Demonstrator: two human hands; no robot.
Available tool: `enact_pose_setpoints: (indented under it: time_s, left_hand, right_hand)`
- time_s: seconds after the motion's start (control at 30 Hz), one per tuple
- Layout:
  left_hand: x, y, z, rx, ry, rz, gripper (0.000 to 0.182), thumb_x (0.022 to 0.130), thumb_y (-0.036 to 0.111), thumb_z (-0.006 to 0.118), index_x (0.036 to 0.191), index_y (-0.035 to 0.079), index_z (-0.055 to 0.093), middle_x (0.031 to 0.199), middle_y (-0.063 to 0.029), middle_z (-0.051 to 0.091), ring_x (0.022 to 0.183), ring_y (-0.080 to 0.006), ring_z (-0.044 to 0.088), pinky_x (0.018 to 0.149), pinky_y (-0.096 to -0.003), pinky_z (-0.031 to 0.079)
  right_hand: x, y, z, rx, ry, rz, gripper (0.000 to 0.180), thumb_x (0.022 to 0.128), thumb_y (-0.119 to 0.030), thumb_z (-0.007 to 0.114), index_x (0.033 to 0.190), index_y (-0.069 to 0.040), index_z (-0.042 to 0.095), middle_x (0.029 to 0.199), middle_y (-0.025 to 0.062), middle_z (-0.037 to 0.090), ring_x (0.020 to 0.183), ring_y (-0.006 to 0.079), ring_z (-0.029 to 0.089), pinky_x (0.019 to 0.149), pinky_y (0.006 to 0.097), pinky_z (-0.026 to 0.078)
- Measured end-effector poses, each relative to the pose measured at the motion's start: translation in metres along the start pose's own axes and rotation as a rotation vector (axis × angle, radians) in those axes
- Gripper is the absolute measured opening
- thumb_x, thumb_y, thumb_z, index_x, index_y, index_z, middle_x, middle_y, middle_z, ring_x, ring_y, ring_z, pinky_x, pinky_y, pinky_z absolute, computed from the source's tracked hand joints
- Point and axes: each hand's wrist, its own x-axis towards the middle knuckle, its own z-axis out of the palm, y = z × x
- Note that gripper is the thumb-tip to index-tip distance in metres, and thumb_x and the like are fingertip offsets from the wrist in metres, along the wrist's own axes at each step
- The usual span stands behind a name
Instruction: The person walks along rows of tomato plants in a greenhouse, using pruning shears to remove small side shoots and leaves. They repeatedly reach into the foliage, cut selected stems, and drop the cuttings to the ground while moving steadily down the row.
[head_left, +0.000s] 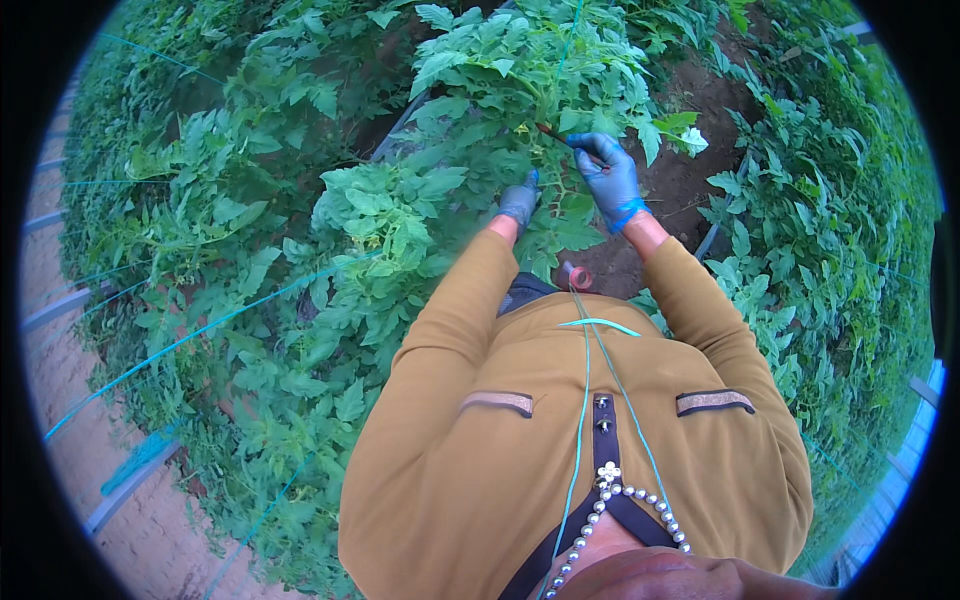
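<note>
In my blue-gloved right hand (611, 180) is a slim brush (553, 133), its reddish-brown tip pointing left. That tip is close to the yellow flowers (521, 130) of a tomato plant (517, 82); whether they touch I cannot tell. Lower and to the left, my left hand (519, 199), also in a blue glove, reaches in among the stems and leaves below the flowers. Its thumb points up, while foliage and the hand itself hide most of the fingers, so any hold on a stem cannot be seen.
A small pinkish container (577, 277) hangs at my waist on a green cord (587, 375) from my neck. Dense tomato rows (840, 225) flank a strip of bare soil (686, 142). Taut green twine (217, 324) crosses the plants on the left.
</note>
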Motion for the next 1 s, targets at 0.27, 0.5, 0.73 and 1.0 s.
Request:
enact_pose_setpoints:
  time_s: [0.27, 0.5, 0.73, 1.0]
  left_hand:
    - [-0.01, 0.016, -0.03, 0.163, 0.032, 0.158, 0.057, 0.089, 0.054, 0.049, 0.1, 0.001, 0.068, 0.106, -0.0235, 0.064, 0.099, -0.0393, 0.06, 0.085, -0.0406, 0.045]
    - [-0.077, 0.077, -0.071, 0.405, 0.299, 0.369, 0.035, 0.086, 0.04, 0.059, 0.1, 0.01, 0.07, 0.097, -0.0196, 0.066, 0.091, -0.0364, 0.063, 0.079, -0.0425, 0.048]
    - [-0.05, 0.104, -0.079, 0.199, 0.516, 0.84, 0.028, 0.08, 0.015, 0.068, 0.107, 0.007, 0.066, 0.1, -0.0143, 0.068, 0.085, -0.029, 0.065, 0.075, -0.0389, 0.049]
    - [-0.024, 0.087, -0.063, -0.102, 0.302, 0.567, 0.018, 0.079, 0.013, 0.069, 0.094, 0.002, 0.07, 0.084, -0.0104, 0.07, 0.072, -0.0144, 0.062, 0.071, -0.0284, 0.049]
  right_hand:
    - [-0.007, -0.004, -0.003, -0.081, 0.064, -0.014, 0.018, 0.086, 0.0, 0.056, 0.102, -0.004, 0.065, 0.095, 0.0041, 0.061, 0.088, 0.0102, 0.059, 0.08, 0.0246, 0.048]
    - [-0.003, 0.001, 0.006, -0.09, 0.034, 0.019, 0.018, 0.087, 0.0, 0.056, 0.102, -0.003, 0.065, 0.097, 0.0051, 0.061, 0.089, 0.0112, 0.059, 0.08, 0.0253, 0.049]
    - [-0.008, -0.013, 0.008, 0.025, 0.149, -0.036, 0.017, 0.083, 0.003, 0.058, 0.097, -0.003, 0.066, 0.092, 0.0068, 0.063, 0.083, 0.0119, 0.061, 0.077, 0.0246, 0.049]
    - [-0.012, -0.024, 0.009, 0.058, 0.131, -0.007, 0.016, 0.085, 0.001, 0.058, 0.098, -0.003, 0.066, 0.094, 0.006, 0.063, 0.086, 0.0111, 0.061, 0.079, 0.0247, 0.049]
